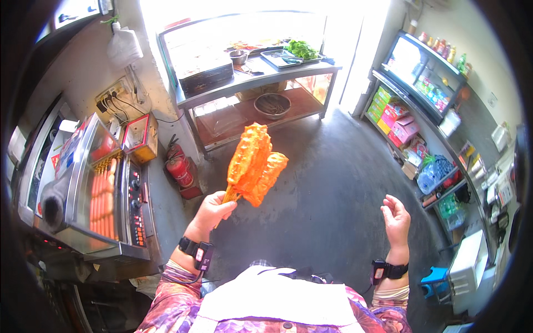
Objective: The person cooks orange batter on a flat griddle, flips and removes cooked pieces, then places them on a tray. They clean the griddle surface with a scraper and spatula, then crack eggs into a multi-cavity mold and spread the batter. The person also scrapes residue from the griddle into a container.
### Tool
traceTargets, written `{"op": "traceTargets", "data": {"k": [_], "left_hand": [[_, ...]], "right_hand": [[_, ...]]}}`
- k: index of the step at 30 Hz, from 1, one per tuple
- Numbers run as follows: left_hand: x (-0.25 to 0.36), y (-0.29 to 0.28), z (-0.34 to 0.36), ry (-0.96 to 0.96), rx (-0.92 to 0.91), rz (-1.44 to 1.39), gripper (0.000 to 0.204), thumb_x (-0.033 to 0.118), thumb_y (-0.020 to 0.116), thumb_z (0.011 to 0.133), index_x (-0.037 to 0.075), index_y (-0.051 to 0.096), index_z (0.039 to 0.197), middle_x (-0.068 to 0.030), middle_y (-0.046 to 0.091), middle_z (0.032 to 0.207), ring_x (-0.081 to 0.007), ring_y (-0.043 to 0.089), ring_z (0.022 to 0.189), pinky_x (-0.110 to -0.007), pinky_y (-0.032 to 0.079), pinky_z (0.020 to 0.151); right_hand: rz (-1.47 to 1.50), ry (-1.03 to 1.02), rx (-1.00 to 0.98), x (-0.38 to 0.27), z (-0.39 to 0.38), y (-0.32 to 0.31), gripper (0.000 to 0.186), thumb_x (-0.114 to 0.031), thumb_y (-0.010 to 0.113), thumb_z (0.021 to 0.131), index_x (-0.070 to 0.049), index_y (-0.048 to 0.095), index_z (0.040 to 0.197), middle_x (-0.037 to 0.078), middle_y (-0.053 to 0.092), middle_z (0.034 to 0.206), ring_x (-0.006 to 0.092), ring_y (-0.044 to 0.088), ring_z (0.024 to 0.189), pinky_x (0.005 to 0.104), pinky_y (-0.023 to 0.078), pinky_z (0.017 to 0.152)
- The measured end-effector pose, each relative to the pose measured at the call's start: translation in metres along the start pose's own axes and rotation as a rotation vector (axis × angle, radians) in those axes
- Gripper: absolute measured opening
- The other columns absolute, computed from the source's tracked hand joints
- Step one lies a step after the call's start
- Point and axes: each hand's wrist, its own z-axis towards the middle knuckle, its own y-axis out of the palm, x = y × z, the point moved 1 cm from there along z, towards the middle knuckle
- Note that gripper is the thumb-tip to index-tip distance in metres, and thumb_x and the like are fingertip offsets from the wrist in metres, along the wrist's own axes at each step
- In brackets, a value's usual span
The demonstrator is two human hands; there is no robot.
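My left hand [213, 211] is closed round the thin sticks of several skewers [250, 166], held up over the floor. The food on them is orange-red, glossy and ridged, as if coated in sauce; its exact kind I cannot make out. My right hand [396, 221] hangs in the air to the right with its fingers loosely bent and apart, touching nothing. A black strap with a small device sits on each wrist.
A sausage roller grill [105, 202] stands at left, near a red fire extinguisher [179, 169]. Ahead is a metal table [252, 82] with green leaves [301, 50] and a bowl [239, 56]. Loaded shelves [438, 136] and a blue stool [435, 277] line the right.
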Motion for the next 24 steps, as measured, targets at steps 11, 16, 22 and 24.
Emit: {"op": "traceTargets", "data": {"k": [11, 16, 22, 24], "left_hand": [[0.062, -0.07, 0.321, 0.154, 0.108, 0.076, 0.012, 0.008, 0.062, 0.086, 0.002, 0.06, 0.096, 0.0036, 0.056, 0.071, -0.003, 0.047, 0.055, -0.018, 0.039, 0.05], [0.1, -0.084, 0.474, 0.165, 0.114, 0.121, 0.009, 0.009, 0.063, 0.086, 0.003, 0.062, 0.093, 0.0045, 0.055, 0.069, -0.0028, 0.046, 0.054, -0.018, 0.037, 0.049], [0.122, -0.091, 0.635, 0.223, 0.112, 0.128, 0.009, 0.01, 0.064, 0.085, 0.004, 0.061, 0.091, 0.0048, 0.054, 0.068, -0.0024, 0.044, 0.053, -0.018, 0.035, 0.048], [0.132, -0.102, 0.675, 0.201, 0.207, 0.16, 0.012, 0.01, 0.065, 0.085, 0.003, 0.062, 0.094, 0.0051, 0.054, 0.068, -0.0019, 0.044, 0.053, -0.017, 0.035, 0.048]], "right_hand": [[0.102, 0.006, -0.061, 0.063, 0.301, 0.15, 0.029, 0.0, 0.062, 0.085, -0.002, 0.061, 0.114, 0.007, 0.066, 0.098, 0.011, 0.061, 0.088, 0.0233, 0.05, 0.079], [0.038, 0.005, -0.107, 0.089, 0.417, 0.187, 0.03, 0.003, 0.059, 0.086, 0.001, 0.058, 0.116, 0.009, 0.063, 0.102, 0.0133, 0.061, 0.091, 0.0258, 0.051, 0.083], [0.11, -0.047, -0.121, 0.146, 0.576, 0.231, 0.029, 0.0, 0.061, 0.085, 0.0, 0.06, 0.114, 0.008, 0.065, 0.101, 0.0126, 0.061, 0.091, 0.0244, 0.05, 0.082], [0.102, 0.039, -0.128, 0.156, 0.626, 0.256, 0.029, 0.0, 0.061, 0.085, 0.0, 0.06, 0.114, 0.008, 0.065, 0.101, 0.0128, 0.061, 0.091, 0.0245, 0.05, 0.081]]}}
